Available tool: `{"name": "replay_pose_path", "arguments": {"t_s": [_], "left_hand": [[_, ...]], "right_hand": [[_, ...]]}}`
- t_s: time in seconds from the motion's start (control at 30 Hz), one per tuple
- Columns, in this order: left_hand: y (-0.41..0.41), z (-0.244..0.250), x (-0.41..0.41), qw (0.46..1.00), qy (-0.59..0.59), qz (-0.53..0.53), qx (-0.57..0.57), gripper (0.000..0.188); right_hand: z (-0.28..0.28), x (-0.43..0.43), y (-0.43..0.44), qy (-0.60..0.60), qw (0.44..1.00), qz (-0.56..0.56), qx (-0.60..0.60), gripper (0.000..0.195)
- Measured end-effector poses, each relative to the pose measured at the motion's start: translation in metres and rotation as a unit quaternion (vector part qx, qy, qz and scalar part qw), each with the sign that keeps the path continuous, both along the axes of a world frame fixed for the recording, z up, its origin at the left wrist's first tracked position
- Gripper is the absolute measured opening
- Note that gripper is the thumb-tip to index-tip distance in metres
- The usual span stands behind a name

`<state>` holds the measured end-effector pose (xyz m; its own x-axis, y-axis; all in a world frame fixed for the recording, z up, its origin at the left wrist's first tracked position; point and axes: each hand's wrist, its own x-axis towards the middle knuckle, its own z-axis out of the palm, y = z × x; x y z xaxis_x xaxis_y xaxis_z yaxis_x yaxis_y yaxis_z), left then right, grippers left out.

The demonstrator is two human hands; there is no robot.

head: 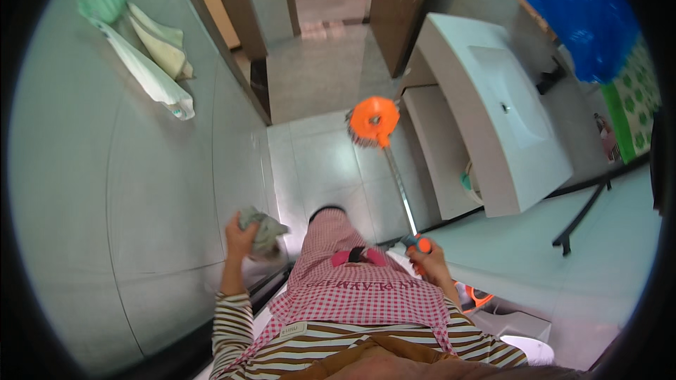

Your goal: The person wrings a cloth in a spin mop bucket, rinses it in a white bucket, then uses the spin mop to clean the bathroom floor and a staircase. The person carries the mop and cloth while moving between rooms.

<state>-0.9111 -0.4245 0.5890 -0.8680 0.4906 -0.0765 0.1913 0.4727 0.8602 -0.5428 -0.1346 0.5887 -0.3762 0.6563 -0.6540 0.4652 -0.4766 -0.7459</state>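
In my left hand [241,238] is a bunched grey-green cloth [264,232], gripped between thumb and fingers beside the tiled wall. My right hand [430,264] grips the grey and orange handle of a mop [400,190]. The mop's metal pole runs forward and away from me to an orange octagonal head with grey strands, which appears raised above the floor; its exact height is hard to tell. Pink and black objects sit at the front of my checked apron [364,295].
A white washbasin [512,100] on a cabinet with an open shelf stands at right, near a glass panel with a black handle [581,216]. Towels [158,47] hang on the left wall. Ahead is a doorway with a brown door [398,10]. Orange-rimmed items lie behind my right arm.
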Motion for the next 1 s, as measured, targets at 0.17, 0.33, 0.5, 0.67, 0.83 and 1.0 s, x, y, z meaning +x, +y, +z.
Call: {"name": "replay_pose_path", "arguments": {"t_s": [0.17,0.33,0.5,0.67,0.83,1.0], "left_hand": [[0.012,0.018,-0.109,0.998,0.016,0.066,-0.001,0.03],[0.019,-0.031,-0.179,0.989,-0.106,0.058,0.086,0.042],[0.108,-0.041,-0.267,0.914,-0.329,0.116,0.206,0.04],[0.183,0.03,-0.338,0.879,-0.384,0.119,0.258,0.033],[0.201,0.015,-0.393,0.872,-0.359,0.172,0.285,0.033],[0.28,0.001,-0.454,0.858,-0.327,0.217,0.33,0.034]], "right_hand": [[0.021,-0.125,0.062,-0.034,0.997,-0.045,-0.051,0.03],[0.005,-0.246,0.081,-0.051,0.991,-0.107,-0.061,0.035],[0.022,-0.329,0.126,-0.071,0.99,-0.078,-0.091,0.043],[0.059,-0.401,0.193,-0.047,0.988,-0.107,-0.105,0.031],[0.031,-0.467,0.243,-0.033,0.993,-0.084,-0.074,0.032],[0.016,-0.521,0.321,-0.02,0.993,-0.09,-0.069,0.032]]}}
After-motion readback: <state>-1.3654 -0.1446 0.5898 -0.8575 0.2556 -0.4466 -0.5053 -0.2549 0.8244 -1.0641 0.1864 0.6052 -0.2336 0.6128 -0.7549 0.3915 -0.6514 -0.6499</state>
